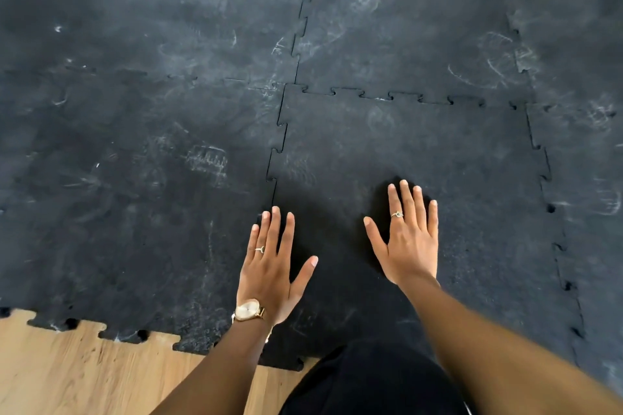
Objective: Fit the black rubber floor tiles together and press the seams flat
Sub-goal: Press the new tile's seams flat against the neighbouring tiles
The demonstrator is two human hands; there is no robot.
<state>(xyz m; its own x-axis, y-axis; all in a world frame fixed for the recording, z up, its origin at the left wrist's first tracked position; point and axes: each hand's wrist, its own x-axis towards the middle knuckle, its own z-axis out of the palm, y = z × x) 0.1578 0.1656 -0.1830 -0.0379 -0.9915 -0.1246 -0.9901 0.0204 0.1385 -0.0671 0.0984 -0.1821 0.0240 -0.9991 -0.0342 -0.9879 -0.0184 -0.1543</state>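
Black rubber floor tiles with jigsaw edges cover most of the floor. The nearest middle tile [421, 152] lies locked into its neighbours, and its toothed seams [276, 152] show on the left, far and right sides. The left tile [135, 195] is scuffed with pale marks. My left hand [273, 266] lies flat, fingers spread, over the left seam near its lower end. My right hand [409, 236] rests flat and open on the middle tile. Neither hand holds anything.
Bare wooden floor [84, 374] shows at the bottom left, beyond the toothed outer edge of the tiles. My dark-clothed leg [371, 381] is at the bottom centre. More joined tiles [404, 20] stretch away at the back and right.
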